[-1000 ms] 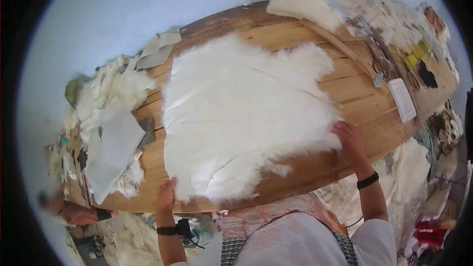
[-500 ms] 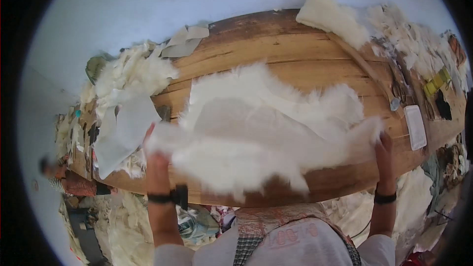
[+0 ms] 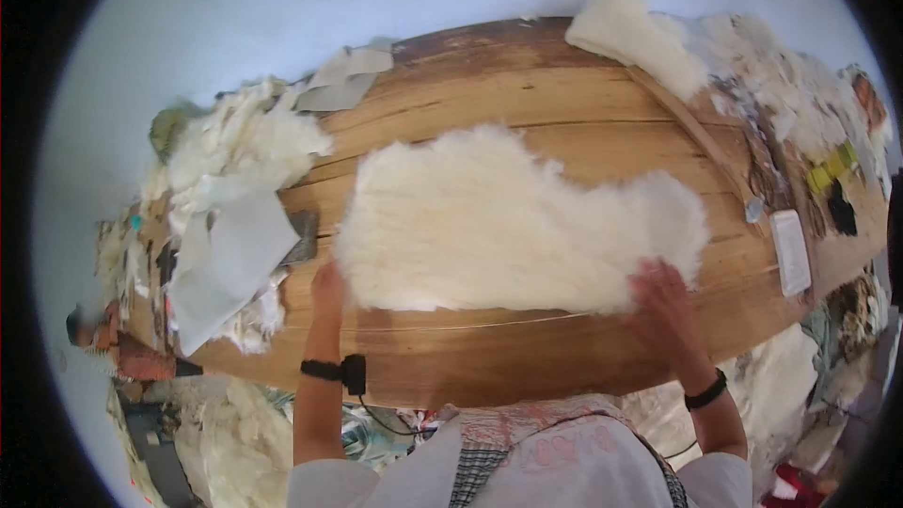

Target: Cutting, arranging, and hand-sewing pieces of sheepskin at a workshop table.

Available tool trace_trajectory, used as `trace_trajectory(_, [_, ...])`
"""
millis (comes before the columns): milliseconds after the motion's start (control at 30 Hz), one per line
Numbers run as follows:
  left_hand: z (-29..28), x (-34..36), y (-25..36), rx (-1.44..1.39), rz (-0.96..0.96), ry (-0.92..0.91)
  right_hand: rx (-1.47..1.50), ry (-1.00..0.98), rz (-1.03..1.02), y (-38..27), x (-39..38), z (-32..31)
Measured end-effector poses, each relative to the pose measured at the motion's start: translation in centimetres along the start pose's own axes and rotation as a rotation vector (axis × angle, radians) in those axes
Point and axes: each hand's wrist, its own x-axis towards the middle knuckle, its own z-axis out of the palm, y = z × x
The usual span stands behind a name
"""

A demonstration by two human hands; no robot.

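Note:
A cream-white piece of sheepskin (image 3: 508, 226) lies fur side up across the middle of the wooden table. Its near edge runs fairly straight, while the far edge dips towards the right. At its near left corner is my left hand (image 3: 328, 290), close against the fur, its fingers too unclear to make out. My right hand (image 3: 663, 301) rests on the near right part of the fur, fingers stretched out and slightly blurred. Each wrist wears a black band.
Fleece scraps (image 3: 245, 146) and a pale sheet (image 3: 230, 263) lie at the left, beside a dark flat block (image 3: 302, 235). Along the right are a long wooden stick (image 3: 691, 127), a white tray (image 3: 791, 252) and more fleece (image 3: 781, 85). A person (image 3: 141, 355) is at the far left.
The sheepskin, held up at both ends with its pale skin side partly showing, now lies fur side up. My right hand moved left and let go of its end; my left hand shifted slightly right.

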Motion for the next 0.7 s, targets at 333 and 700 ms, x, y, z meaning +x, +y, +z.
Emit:
trace_trajectory(333, [-10.4, 3.3, 8.1, -1.489, -0.951, -0.564, -0.07, -0.053, -0.079, 3.7, 2.3, 3.3])
trace_trajectory(700, [-21.1, 13.0, 7.4, -2.128, -0.058, 0.094, 1.425, -0.423, 0.46, 1.8, 2.7, -5.9])
